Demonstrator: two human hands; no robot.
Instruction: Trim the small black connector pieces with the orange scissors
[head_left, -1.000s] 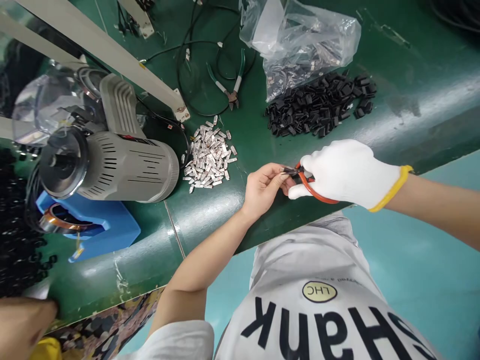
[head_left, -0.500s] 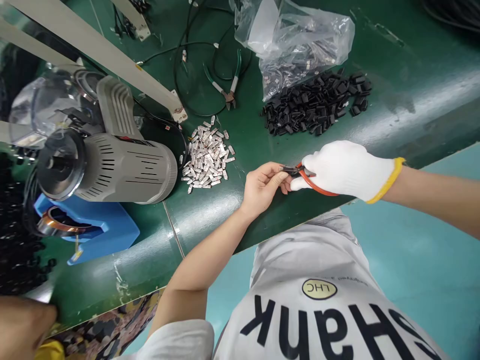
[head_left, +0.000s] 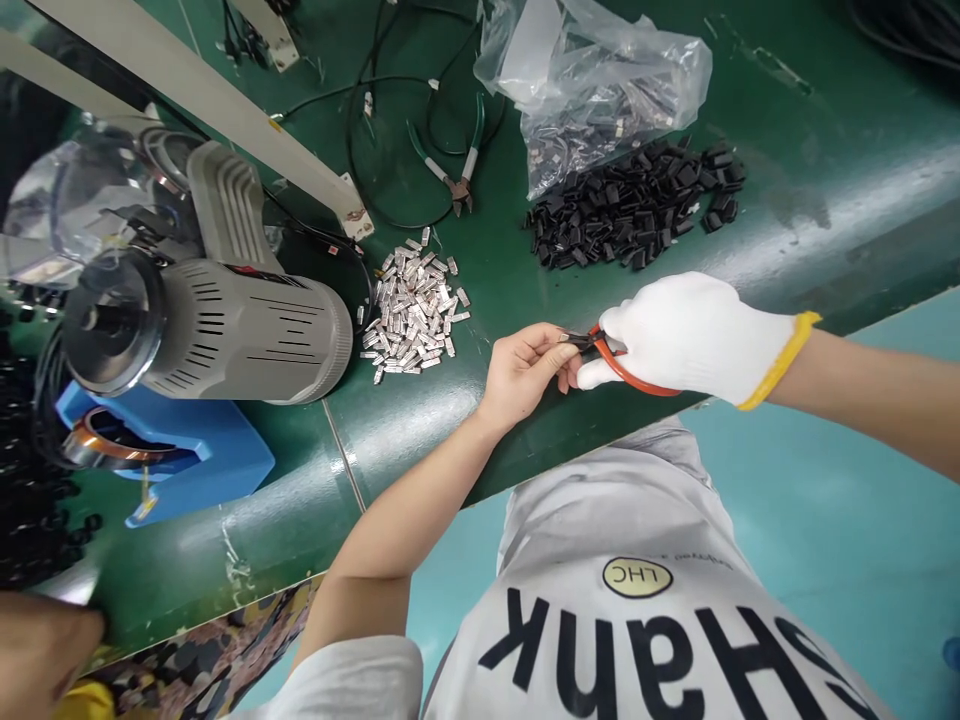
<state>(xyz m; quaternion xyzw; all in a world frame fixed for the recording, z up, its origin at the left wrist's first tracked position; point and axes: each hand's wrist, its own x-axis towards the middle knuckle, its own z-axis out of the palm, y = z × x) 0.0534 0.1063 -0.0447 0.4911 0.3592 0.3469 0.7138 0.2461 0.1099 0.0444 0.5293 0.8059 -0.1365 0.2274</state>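
Observation:
My bare left hand point(head_left: 526, 368) is pinched closed on a small dark piece point(head_left: 574, 340), mostly hidden by the fingers, near the bench's front edge. In a white glove with a yellow cuff, my right hand point(head_left: 667, 330) is wrapped round red-handled pliers point(head_left: 637, 380). Their jaws point left and meet the small piece at my left fingertips. Beyond my hands lies a heap of small black plastic pieces point(head_left: 630, 205). To the left of my hands is a pile of small silvery metal connectors point(head_left: 416, 310).
A clear plastic bag point(head_left: 600, 90) of small parts lies behind the black heap. Green-handled cutters point(head_left: 459, 180) rest by a black cable. At left are a grey machine point(head_left: 247, 330), a blue tape dispenser point(head_left: 225, 460) and metal posts point(head_left: 225, 110). Part of another person point(head_left: 45, 650) shows lower left.
The pliers and my right hand have shifted very slightly; both hands keep their grip. The whole view has drifted a little, with the machine moving left in the picture.

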